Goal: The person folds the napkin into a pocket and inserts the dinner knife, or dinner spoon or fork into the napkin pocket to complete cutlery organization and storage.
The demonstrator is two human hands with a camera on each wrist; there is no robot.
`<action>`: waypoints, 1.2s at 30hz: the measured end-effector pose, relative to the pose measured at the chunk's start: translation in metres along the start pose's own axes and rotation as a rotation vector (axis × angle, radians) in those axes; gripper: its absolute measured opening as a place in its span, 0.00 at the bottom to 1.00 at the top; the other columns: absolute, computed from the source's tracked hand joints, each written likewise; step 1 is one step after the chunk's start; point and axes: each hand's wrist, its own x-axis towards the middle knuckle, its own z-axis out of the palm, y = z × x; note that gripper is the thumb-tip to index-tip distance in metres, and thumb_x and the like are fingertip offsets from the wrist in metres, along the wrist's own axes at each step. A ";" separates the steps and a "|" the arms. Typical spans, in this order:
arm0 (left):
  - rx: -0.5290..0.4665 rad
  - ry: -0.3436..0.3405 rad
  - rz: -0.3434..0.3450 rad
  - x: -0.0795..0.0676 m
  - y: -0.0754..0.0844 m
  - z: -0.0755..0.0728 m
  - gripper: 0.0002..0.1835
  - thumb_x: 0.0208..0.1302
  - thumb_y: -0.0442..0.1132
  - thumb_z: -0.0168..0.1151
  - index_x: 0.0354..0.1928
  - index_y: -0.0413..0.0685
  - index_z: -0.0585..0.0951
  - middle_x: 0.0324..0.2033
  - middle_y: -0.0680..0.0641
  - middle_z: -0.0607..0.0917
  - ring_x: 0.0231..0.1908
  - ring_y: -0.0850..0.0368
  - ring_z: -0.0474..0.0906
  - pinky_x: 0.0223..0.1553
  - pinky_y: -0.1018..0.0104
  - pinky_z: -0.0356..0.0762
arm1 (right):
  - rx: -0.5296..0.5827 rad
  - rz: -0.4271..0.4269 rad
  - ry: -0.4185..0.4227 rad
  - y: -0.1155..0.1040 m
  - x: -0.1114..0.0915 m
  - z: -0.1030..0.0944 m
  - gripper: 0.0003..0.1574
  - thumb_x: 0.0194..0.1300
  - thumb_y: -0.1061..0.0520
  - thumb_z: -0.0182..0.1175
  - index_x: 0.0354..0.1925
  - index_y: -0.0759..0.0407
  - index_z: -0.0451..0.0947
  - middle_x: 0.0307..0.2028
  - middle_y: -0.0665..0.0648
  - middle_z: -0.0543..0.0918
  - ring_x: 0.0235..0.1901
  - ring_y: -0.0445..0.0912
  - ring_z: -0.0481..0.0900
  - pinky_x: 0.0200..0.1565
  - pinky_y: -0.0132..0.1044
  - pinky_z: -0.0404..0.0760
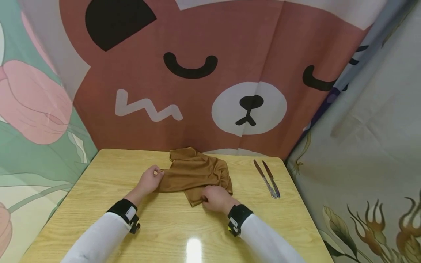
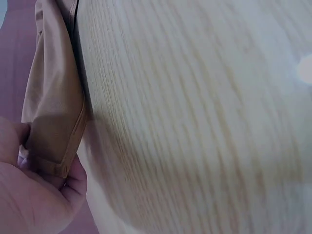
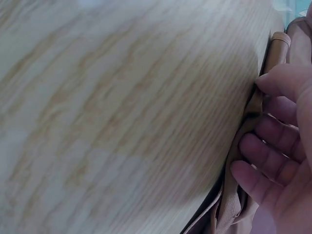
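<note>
A brown garment with hemmed edges lies partly folded near the table's far edge, its right end gathered in wrinkles. At its left end, my left hand pinches the edge. The left wrist view shows the garment's hemmed corner between the thumb and fingers of that hand. My right hand is at the near right side, beside a part that sticks out toward me. In the right wrist view, the curled fingers and thumb of this hand hold the garment's near edge.
Two table knives with metal handles lie side by side to the right of the garment. The light wooden table meets a hanging cloth with a bear print at the back. A floral curtain hangs along the right side.
</note>
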 end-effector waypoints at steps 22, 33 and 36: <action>0.009 -0.252 -0.140 -0.018 -0.010 -0.009 0.36 0.64 0.29 0.55 0.73 0.38 0.56 0.57 0.28 0.71 0.22 0.50 0.80 0.25 0.59 0.80 | -0.038 -0.011 -0.003 0.003 -0.006 0.001 0.09 0.59 0.57 0.63 0.25 0.46 0.74 0.25 0.41 0.69 0.27 0.37 0.70 0.32 0.32 0.71; 0.047 -0.262 -0.116 -0.026 -0.021 -0.026 0.30 0.67 0.35 0.58 0.69 0.32 0.63 0.58 0.26 0.71 0.32 0.51 0.80 0.25 0.59 0.79 | 0.110 0.109 0.084 0.033 -0.027 -0.008 0.12 0.59 0.55 0.58 0.23 0.43 0.66 0.24 0.44 0.67 0.26 0.39 0.66 0.30 0.33 0.66; 0.052 -0.262 -0.121 -0.027 -0.024 -0.030 0.30 0.68 0.35 0.57 0.68 0.32 0.63 0.48 0.28 0.77 0.29 0.52 0.78 0.24 0.61 0.77 | 0.170 0.158 0.121 0.042 -0.032 -0.016 0.12 0.59 0.55 0.57 0.23 0.43 0.67 0.24 0.44 0.69 0.27 0.40 0.68 0.30 0.33 0.68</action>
